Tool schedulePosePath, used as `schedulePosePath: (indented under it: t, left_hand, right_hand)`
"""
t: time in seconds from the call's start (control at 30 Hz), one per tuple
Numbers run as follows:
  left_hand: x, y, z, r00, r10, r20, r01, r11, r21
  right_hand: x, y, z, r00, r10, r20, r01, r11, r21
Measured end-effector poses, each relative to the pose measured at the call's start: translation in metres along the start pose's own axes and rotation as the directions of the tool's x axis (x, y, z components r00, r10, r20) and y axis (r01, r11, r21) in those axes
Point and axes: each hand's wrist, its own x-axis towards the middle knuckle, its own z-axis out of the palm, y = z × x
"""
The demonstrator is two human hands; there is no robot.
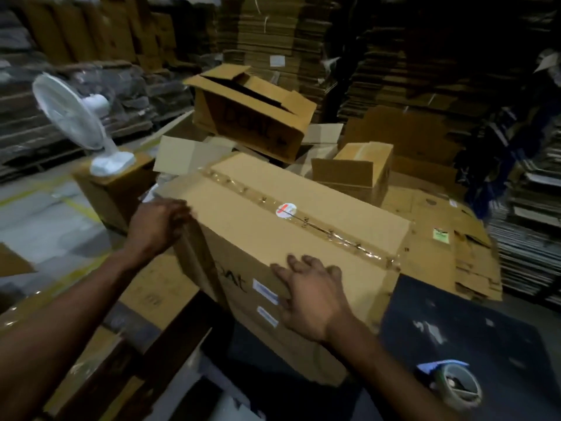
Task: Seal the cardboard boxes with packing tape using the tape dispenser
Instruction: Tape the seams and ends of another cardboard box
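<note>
The large cardboard box (288, 235) lay across the middle of the frame, its top flaps closed and a strip of clear packing tape (303, 220) running along the centre seam from the far end to the near right end, with a small round sticker (285, 209) under it. The left hand (158, 226) held the box's left end, its fingers curled over the top edge, while the right hand (309, 296) lay flat with fingers spread on the near top edge, pressing rather than gripping. Neither hand held the tape dispenser (455, 382), which sat at the lower right of the frame on the dark desk (455, 314), well apart from the right hand. As a judgement, this box's top seam looked sealed (whether its ends or underside needed tape could not be told), and the hands seemed set to shift or turn it. Work remained: an open box (252, 113) sat in the upper middle with its flaps up, and a smaller box (355, 171) to its right also looked untaped. A white fan (76, 117) stood at upper left.
</note>
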Motion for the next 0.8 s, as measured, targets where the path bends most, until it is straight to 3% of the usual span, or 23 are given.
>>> schedulePosePath:
  t: [0.07,0.13,0.23,0.33,0.43,0.57,0.67,0.8]
  left_hand:
    - [-0.003,0.020,0.009,0.971,-0.201,-0.127,0.182,0.972,-0.146]
    - [-0.020,0.058,0.022,0.933,-0.344,-0.103,0.285,0.886,-0.367]
    - [-0.067,0.125,0.036,0.856,-0.516,-0.031,0.366,0.648,-0.668]
    - [-0.108,0.188,0.044,0.836,-0.532,0.132,0.375,0.379,-0.846]
    - [-0.123,0.211,0.058,0.862,-0.472,0.185,0.403,0.417,-0.815]
    - [-0.098,0.181,0.071,0.869,-0.434,0.236,0.427,0.422,-0.800]
    - [-0.067,0.161,0.065,0.869,-0.317,0.380,0.479,0.352,-0.804]
    - [-0.024,0.171,0.060,0.895,-0.168,0.412,0.442,0.455,-0.773]
  right_hand:
    - [0.011,-0.014,-0.009,0.997,-0.052,-0.057,0.062,0.981,0.182]
    - [0.028,-0.002,-0.014,0.992,0.026,-0.123,0.020,0.933,0.359]
    - [0.047,0.055,-0.023,0.944,0.244,-0.222,-0.200,0.958,0.204]
    - [0.041,0.119,-0.019,0.847,0.527,-0.067,-0.514,0.844,0.151]
    - [0.022,0.145,-0.011,0.843,0.537,-0.037,-0.536,0.843,0.035]
    - [-0.011,0.139,-0.008,0.824,0.559,-0.093,-0.562,0.827,-0.014]
    - [-0.033,0.138,-0.002,0.780,0.606,-0.155,-0.609,0.793,0.036]
    - [-0.044,0.144,0.013,0.704,0.660,-0.262,-0.629,0.751,0.204]
